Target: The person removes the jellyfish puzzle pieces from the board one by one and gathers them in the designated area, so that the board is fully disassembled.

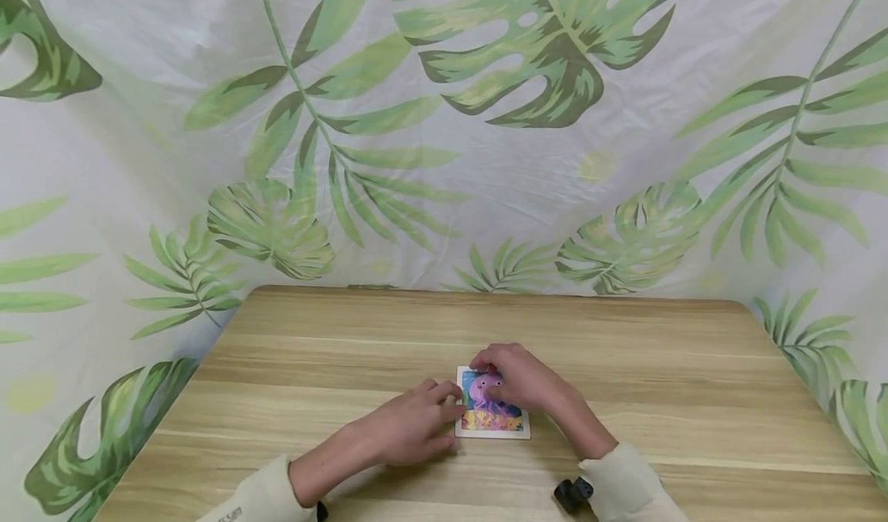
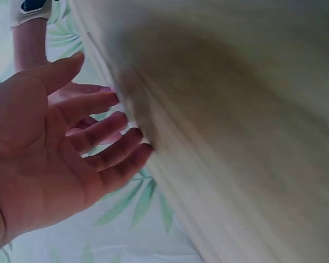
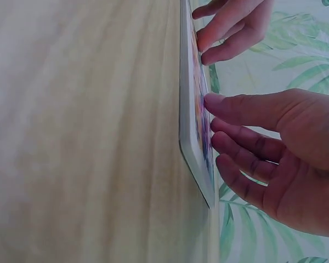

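A white-bordered picture board (image 1: 491, 420), printed in purplish pink, blue and yellow, is being supported by the wooden surface (image 1: 312, 383), near the middle of its visible part. The board's nine o'clock side is being touched by the left hand (image 1: 415, 427), whose fingers are being held extended and slightly spread. From two o'clock, the board is being partly covered by the right hand (image 1: 522, 375); the thumb is being rested on the printed face, the fingers being held loosely bent near the twelve o'clock edge. Toward twelve o'clock, the surface is being backed by a leaf-patterned cloth (image 1: 499, 183).
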Demonstrator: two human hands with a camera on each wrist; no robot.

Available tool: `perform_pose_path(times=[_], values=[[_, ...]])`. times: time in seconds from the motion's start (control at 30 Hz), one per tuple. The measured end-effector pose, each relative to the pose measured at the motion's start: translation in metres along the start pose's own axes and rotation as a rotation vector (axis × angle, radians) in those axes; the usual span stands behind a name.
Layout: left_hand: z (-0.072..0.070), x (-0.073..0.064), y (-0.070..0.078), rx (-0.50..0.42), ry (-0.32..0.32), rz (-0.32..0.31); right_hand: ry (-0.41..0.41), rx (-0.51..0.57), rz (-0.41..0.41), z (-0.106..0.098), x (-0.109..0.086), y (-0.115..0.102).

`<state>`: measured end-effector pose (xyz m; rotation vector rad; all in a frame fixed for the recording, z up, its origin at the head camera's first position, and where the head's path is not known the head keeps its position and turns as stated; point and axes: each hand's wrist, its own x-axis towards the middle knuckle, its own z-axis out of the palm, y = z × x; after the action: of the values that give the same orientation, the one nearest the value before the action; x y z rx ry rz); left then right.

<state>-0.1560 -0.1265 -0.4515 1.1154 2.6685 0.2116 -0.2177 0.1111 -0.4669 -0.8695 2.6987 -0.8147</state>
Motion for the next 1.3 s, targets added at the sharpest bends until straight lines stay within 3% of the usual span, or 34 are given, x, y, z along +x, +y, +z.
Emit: perform_pose_path(times=[0.2, 0.5, 1.3], values=[[-0.003, 0.003, 0.003, 0.007, -0.055, -0.019, 0.005, 0.004, -0.001, -0.001, 0.002, 0.002], [-0.015, 0.004, 0.001, -0.086, -0.138, -0.034, -0.014, 0.014, -0.004, -0.004, 0.004, 0.002], [-0.015, 0.002, -0.001, -0.077, -0.157, -0.014, -0.031, 0.108, -0.018, -0.002, 0.012, 0.007]])
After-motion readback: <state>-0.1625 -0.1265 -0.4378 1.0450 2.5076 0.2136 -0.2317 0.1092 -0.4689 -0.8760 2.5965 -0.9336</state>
